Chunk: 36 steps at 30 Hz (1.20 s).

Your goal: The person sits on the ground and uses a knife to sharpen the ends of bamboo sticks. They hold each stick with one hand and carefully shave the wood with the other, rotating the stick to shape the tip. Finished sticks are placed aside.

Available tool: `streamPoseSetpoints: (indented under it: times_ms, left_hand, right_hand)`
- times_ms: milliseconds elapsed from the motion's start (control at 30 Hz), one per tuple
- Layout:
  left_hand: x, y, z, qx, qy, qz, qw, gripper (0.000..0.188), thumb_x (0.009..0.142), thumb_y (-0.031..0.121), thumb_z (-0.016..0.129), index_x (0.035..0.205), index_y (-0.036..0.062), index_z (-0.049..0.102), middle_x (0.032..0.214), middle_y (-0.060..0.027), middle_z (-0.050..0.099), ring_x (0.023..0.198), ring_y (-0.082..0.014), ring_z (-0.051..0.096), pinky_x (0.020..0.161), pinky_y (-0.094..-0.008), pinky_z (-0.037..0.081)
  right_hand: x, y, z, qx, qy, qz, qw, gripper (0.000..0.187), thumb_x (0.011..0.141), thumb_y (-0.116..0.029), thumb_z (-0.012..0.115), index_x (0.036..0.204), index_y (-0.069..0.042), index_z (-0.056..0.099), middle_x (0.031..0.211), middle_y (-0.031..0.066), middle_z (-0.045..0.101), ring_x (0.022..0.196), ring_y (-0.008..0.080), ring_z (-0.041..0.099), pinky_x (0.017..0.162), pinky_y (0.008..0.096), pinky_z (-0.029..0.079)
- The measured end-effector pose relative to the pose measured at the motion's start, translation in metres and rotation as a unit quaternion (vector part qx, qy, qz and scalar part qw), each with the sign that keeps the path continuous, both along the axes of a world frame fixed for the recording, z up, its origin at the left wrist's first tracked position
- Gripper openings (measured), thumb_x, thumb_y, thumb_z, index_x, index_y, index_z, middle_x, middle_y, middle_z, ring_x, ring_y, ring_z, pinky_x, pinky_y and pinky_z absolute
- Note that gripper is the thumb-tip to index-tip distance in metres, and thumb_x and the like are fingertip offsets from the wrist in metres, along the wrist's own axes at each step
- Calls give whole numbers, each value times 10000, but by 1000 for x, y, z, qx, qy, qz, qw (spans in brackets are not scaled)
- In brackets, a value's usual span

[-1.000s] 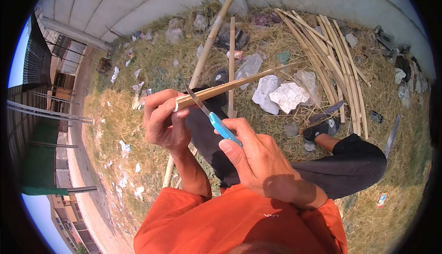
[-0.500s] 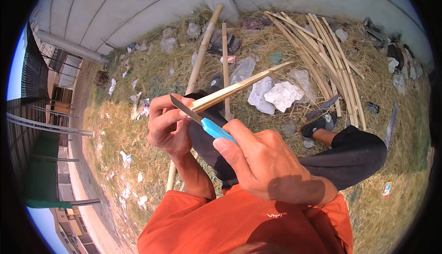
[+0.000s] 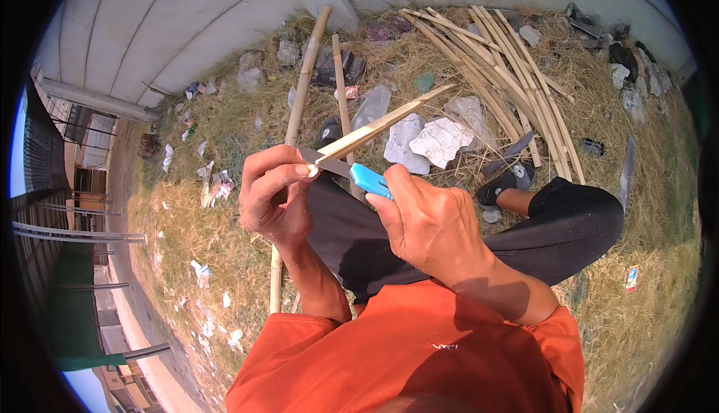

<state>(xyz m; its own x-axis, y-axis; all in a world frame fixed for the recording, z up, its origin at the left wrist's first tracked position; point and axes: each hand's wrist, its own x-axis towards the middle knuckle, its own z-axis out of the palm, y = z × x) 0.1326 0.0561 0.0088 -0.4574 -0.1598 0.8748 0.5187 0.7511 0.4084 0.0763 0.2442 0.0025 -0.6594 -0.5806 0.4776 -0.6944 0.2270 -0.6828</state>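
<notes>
Left fingers (image 3: 271, 161) grip a bamboo strip (image 3: 391, 119), right fingers (image 3: 405, 186) a knife (image 3: 368, 179); slats (image 3: 538, 102) beside stones (image 3: 443, 142) reach toward the grass's (image 3: 180, 222) far edge.

Dry grassy ground (image 3: 655, 218): loose pile of bamboo strips (image 3: 526, 87), long bamboo pole (image 3: 306, 76), white rock (image 3: 442, 142), paper scraps (image 3: 201, 273) at left.

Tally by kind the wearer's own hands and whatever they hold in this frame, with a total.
Hands: 2 (left hand, right hand)
Knife: 1
Strip: 1
Total: 4
</notes>
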Motion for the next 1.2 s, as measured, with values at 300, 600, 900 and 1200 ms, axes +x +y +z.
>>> streamPoseSetpoints:
  times_ms: [300,600,900,1200]
  left_hand:
    - [-9,12,4,10,-7,-51,999,198,744,-81,693,888,19,601,891,-139,614,803,-205,631,670,-294,548]
    - [-37,-3,15,107,12,-56,993,300,860,-31,635,1111,39,486,986,-148,596,858,-159,594,766,-265,502]
    - [-71,5,30,171,11,-97,980,162,866,-8,646,998,-10,551,952,-110,603,855,-138,564,749,-253,466]
    - [-88,11,35,35,42,-164,985,166,836,5,666,959,-14,556,852,-107,600,782,-185,544,706,-298,446]
  right_hand:
    - [-44,24,-95,124,-26,-161,979,263,949,-265,510,851,-23,483,533,179,569,486,390,586,440,473,448]
    - [-59,-10,-105,58,-2,-137,989,272,956,-282,497,900,-16,495,503,165,510,406,382,519,390,481,419]
    - [-48,13,-41,-159,-234,59,957,437,1009,-382,377,833,2,490,557,172,512,396,329,463,428,403,346]
    - [-64,0,-26,-15,-106,-90,990,328,971,-283,480,842,15,529,498,225,513,507,440,552,472,495,442]
